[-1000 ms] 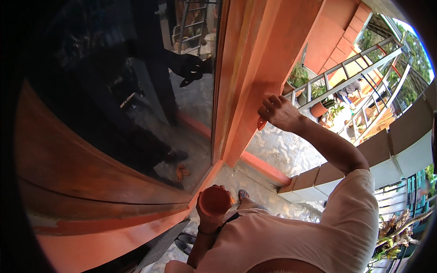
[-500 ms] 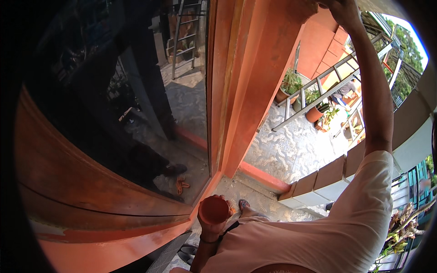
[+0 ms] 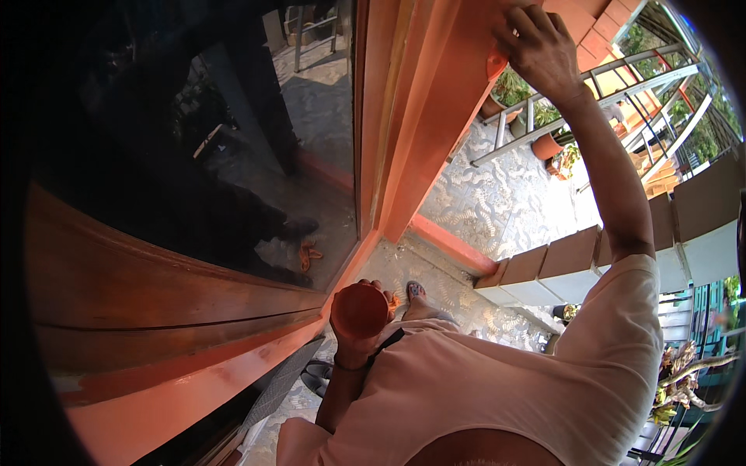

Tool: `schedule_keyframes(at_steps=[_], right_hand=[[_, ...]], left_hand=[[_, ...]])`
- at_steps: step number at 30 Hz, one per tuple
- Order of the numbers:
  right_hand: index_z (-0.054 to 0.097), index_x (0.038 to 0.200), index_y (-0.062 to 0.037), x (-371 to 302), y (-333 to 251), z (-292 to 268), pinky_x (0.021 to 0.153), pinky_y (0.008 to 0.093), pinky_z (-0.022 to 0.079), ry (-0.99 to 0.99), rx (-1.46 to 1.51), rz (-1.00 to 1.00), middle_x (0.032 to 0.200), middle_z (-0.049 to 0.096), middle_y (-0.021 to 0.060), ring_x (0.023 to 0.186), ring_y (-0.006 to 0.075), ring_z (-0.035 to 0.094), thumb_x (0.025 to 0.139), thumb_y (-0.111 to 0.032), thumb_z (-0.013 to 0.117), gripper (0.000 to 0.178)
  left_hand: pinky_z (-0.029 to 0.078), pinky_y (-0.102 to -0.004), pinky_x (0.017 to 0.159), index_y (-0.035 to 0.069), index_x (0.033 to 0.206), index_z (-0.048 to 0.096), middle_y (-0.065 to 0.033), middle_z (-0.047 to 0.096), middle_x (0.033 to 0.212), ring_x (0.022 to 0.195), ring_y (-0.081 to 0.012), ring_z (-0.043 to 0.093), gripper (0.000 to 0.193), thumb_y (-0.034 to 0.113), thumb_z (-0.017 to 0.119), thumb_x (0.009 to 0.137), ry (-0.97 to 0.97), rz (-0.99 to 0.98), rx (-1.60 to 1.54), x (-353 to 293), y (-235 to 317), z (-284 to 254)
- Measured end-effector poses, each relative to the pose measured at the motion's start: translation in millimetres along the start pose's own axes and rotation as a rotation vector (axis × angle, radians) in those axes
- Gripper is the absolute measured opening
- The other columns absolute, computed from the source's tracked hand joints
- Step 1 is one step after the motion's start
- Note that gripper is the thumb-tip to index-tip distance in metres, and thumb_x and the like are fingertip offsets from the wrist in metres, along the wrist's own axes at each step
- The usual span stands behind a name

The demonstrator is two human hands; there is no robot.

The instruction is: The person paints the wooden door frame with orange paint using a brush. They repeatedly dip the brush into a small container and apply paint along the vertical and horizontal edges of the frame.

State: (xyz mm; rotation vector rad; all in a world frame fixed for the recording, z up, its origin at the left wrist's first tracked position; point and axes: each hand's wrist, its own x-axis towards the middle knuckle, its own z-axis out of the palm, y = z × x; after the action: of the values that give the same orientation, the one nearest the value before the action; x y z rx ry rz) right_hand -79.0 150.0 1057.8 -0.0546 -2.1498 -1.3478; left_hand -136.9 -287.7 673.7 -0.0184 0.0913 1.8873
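A round cup (image 3: pixel 360 311) with an orange-red inside, the same colour as the wall, sits in my left hand (image 3: pixel 353 349) in front of my chest. My fingers wrap round its far side. My right arm reaches up and out to the orange wall edge (image 3: pixel 458 78) beside the window frame. There my right hand (image 3: pixel 542 54) is closed with bent fingers against the wall. A small orange piece shows below the fingers, and what they hold cannot be made out.
A dark glass pane (image 3: pixel 194 155) fills the left, with an orange frame. A ladder (image 3: pixel 575 116) and potted plants (image 3: pixel 548 145) stand beyond the wall. A low block wall (image 3: pixel 559 264) runs at the right. Dark slippers (image 3: pixel 315 377) lie on the floor beneath.
My right hand has come down along the orange wall edge, and the arm is more bent. The cup in my left hand appears slightly higher in view.
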Motion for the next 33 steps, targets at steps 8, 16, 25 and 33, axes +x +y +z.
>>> schedule_keyframes(at_steps=[8, 16, 25, 33], right_hand=[[0.067, 0.088, -0.0175, -131, -226, 67, 0.085, 0.0406, 0.048, -0.174, 0.352, 0.034, 0.100, 0.055, 0.0017, 0.101, 0.0198, 0.056, 0.079, -0.029, 0.070, 0.015], [0.069, 0.094, -0.0158, -203, -378, 101, 0.089, 0.0442, 0.051, -0.393, 0.714, 0.141, 0.111, 0.059, 0.0066, 0.116, 0.0266, 0.059, 0.081, -0.028, 0.072, 0.018], [0.067, 0.116, -0.0180, -172, -337, 128, 0.083, 0.0469, 0.061, -0.620, 0.952, 0.411, 0.120, 0.065, 0.0108, 0.112, 0.0331, 0.068, 0.089, -0.013, 0.067, 0.027], [0.076, 0.105, -0.0181, -83, -157, 56, 0.063, 0.0345, 0.057, 0.200, 0.689, 0.587, 0.095, 0.072, -0.0019, 0.079, 0.0205, 0.072, 0.083, -0.010, 0.083, 0.025]], left_hand=[[0.058, -0.0520, 0.091, 0.008, 0.141, 0.056, -0.0112, 0.058, 0.140, 0.131, -0.0344, 0.057, 0.063, 0.060, 0.054, 0.106, 0.098, -0.031, -0.030, -12, -4, 4], [0.060, -0.0539, 0.097, 0.008, 0.138, 0.056, -0.0109, 0.058, 0.141, 0.133, -0.0352, 0.056, 0.056, 0.051, 0.065, 0.103, 0.087, -0.021, -0.166, -21, -3, 20], [0.060, -0.0540, 0.099, 0.011, 0.143, 0.057, -0.0087, 0.057, 0.143, 0.131, -0.0350, 0.056, 0.058, 0.049, 0.069, 0.101, 0.158, -0.022, -0.180, -19, -2, 21], [0.058, -0.0530, 0.102, 0.013, 0.141, 0.062, -0.0076, 0.055, 0.141, 0.133, -0.0331, 0.049, 0.061, 0.052, 0.075, 0.095, 0.095, -0.049, -0.158, -5, -3, 16]])
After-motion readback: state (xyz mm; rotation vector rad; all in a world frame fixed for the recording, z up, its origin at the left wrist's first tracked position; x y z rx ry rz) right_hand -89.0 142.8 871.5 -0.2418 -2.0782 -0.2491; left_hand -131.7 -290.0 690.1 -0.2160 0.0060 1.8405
